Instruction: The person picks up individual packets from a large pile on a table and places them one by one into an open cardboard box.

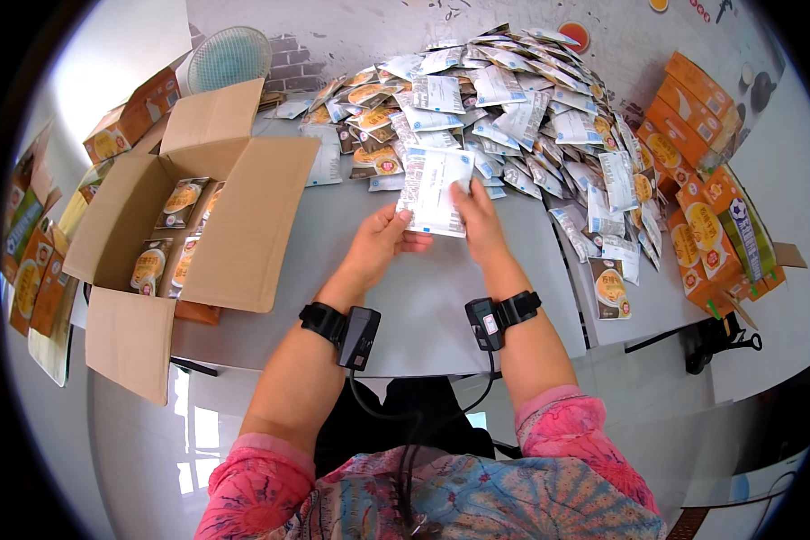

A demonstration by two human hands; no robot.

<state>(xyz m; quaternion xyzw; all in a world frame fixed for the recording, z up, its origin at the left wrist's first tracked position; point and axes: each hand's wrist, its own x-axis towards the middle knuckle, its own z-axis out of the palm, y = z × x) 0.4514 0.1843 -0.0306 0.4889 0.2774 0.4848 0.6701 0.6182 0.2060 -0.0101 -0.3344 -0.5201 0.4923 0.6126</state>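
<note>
Between my hands is a white-backed food sachet (436,189), its printed back facing up. My left hand (385,233) grips its lower left corner, thumb on top and fingers beneath. On the opposite side, my right hand (478,219) holds the right edge, slightly blurred. Whether more than one sachet is in the grip, I cannot tell. Behind the hands rises a large heap of similar sachets (499,121), some showing white backs, others brown fronts with a bowl picture. To my left, an open cardboard box (118,223) has several sachets (150,266) lying face up inside.
A single sachet (611,289) lies at the heap's right front. Orange printed cartons (709,229) stand at the right, with more cartons (37,270) at the far left. A round fan (229,61) is behind the box. The box's flaps spread over the grey table (405,317).
</note>
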